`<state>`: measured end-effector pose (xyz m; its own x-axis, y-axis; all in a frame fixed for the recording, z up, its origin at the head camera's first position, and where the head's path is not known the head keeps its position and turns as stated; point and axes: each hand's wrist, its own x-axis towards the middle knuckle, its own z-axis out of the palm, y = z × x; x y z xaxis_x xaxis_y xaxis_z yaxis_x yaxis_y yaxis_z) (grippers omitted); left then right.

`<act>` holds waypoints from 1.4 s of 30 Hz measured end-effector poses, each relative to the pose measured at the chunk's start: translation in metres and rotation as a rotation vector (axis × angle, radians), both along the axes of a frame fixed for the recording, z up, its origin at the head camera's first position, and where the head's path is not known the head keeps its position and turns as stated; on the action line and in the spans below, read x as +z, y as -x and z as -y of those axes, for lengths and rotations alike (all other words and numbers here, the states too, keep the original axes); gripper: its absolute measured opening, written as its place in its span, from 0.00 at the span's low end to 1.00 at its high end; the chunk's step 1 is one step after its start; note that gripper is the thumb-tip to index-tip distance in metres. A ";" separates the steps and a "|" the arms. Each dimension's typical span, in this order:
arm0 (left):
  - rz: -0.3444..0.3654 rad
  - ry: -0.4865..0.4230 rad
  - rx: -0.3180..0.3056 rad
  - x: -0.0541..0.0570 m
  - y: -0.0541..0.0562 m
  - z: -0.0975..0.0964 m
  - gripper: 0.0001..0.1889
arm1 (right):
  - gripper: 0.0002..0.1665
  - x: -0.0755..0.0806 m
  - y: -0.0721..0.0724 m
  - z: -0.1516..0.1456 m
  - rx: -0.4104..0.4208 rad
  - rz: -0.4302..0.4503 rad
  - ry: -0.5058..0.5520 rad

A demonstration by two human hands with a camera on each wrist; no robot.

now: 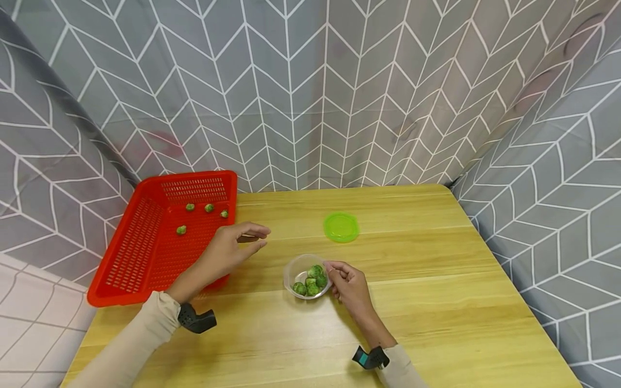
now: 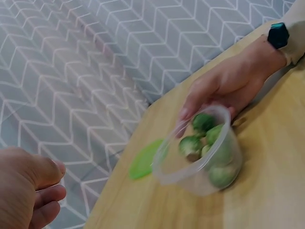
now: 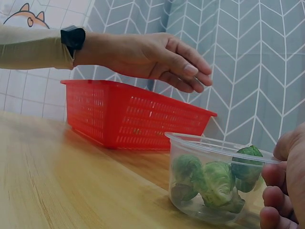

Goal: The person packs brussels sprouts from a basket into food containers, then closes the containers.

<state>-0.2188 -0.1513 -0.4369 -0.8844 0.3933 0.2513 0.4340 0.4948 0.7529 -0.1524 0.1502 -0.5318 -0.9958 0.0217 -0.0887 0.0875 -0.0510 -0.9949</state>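
A clear plastic tub [image 1: 292, 268] stands on the table with several Brussels sprouts [image 1: 311, 281] inside. My right hand [image 1: 351, 285] pinches its rim at the right side, thumb on top and fingers against the outer wall, as the right wrist view shows. My left hand [image 1: 232, 247] hovers between the red basket [image 1: 116, 261] and the tub, fingers loosely bent and thumb apart, with nothing in it. In the right wrist view that left hand [image 3: 157, 62] is above the table, in front of the basket. Several more sprouts [image 1: 209, 208] lie on the basket's floor.
A green lid [image 1: 341, 227] lies flat on the wooden table [image 1: 436, 302], beyond the tub. The basket's tall slotted walls border the left side of the table. A grey patterned curtain [image 1: 301, 97] hangs behind the table and along its right side.
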 end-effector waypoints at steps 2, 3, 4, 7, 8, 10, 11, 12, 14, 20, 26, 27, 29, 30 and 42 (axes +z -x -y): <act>0.009 0.009 0.021 0.002 0.003 0.008 0.15 | 0.15 0.000 0.000 0.000 0.000 0.000 0.000; 0.014 0.014 0.034 0.003 0.004 0.013 0.16 | 0.15 0.000 0.000 0.000 0.000 0.001 0.000; 0.016 0.019 0.046 0.004 0.005 0.017 0.17 | 0.15 0.000 0.000 0.000 0.001 0.001 -0.002; 0.001 0.034 0.084 0.005 0.010 0.030 0.18 | 0.15 0.000 0.000 -0.001 0.002 0.002 -0.007; -0.008 0.041 0.096 0.005 0.012 0.033 0.18 | 0.15 -0.001 0.000 -0.001 0.001 0.004 -0.010; -0.021 0.042 0.117 0.006 0.016 0.040 0.18 | 0.15 -0.001 0.001 -0.001 0.001 0.009 -0.005; -0.027 0.043 0.126 0.006 0.018 0.044 0.18 | 0.15 -0.001 0.001 -0.001 0.002 0.013 -0.001; -0.030 0.043 0.135 0.006 0.020 0.047 0.17 | 0.15 -0.001 0.001 -0.002 0.003 0.023 -0.004; -0.042 0.053 0.154 0.007 0.022 0.051 0.17 | 0.14 0.000 0.001 -0.002 0.005 0.026 -0.006; -0.091 0.065 0.172 0.009 0.031 0.064 0.16 | 0.14 -0.001 0.001 -0.002 0.006 0.015 -0.007; -0.128 0.054 0.195 0.008 0.042 0.077 0.16 | 0.14 -0.002 0.000 -0.001 0.003 -0.005 -0.014; -0.124 0.051 0.201 0.007 0.044 0.079 0.16 | 0.14 -0.002 0.000 -0.001 0.002 -0.006 -0.014; -0.113 0.056 0.217 0.005 0.048 0.082 0.17 | 0.13 -0.002 0.000 0.000 0.002 -0.006 -0.010; -0.111 0.064 0.223 0.005 0.049 0.084 0.17 | 0.12 -0.002 0.000 0.000 0.002 -0.006 -0.009; -0.161 0.160 0.260 -0.005 0.079 0.108 0.18 | 0.12 -0.003 0.001 0.000 -0.003 -0.001 -0.008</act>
<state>-0.2976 -0.2592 -0.4423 -0.9143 0.2057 0.3488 0.3846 0.7109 0.5888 -0.1534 0.1500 -0.5351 -0.9959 0.0255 -0.0871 0.0860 -0.0434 -0.9954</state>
